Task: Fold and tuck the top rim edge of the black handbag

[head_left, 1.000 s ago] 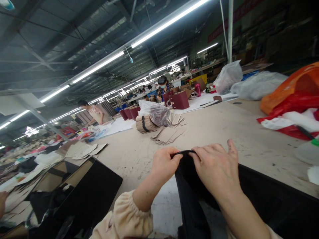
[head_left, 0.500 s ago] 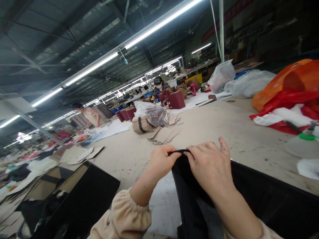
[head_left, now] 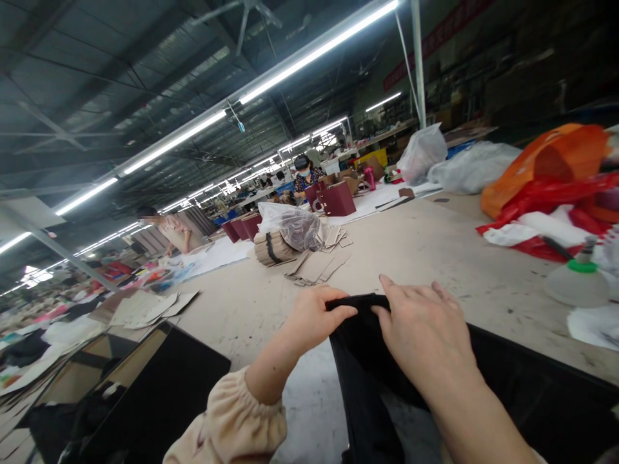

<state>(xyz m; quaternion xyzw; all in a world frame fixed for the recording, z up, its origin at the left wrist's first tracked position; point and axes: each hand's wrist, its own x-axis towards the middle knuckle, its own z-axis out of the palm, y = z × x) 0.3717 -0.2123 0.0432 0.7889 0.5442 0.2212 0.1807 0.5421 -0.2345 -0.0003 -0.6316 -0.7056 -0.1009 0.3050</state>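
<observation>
A black bag-like piece [head_left: 532, 380] with a loose black cloth lining [head_left: 367, 393] stands in front of me on the table. My left hand [head_left: 314, 319] pinches its upper edge at the left corner between thumb and fingers. Just to the right, my right hand [head_left: 425, 328] grips the same edge, thumb on the near side and fingers over the far side. A short stretch of the folded edge shows between the two hands. Where my right palm covers the piece, its surface is hidden.
To the left lies another black box-like piece [head_left: 159, 380] with a tan inside. Ahead are a banded bundle of cardboard strips [head_left: 271, 248], loose cardboard pieces [head_left: 314, 267] and maroon boxes [head_left: 338, 198]. A green-capped bottle [head_left: 578, 283] and orange and red bags [head_left: 546, 167] sit right. Two people work farther off.
My right hand has shifted to the right along the black edge, so the gap between my hands is wider. The left hand still pinches the corner.
</observation>
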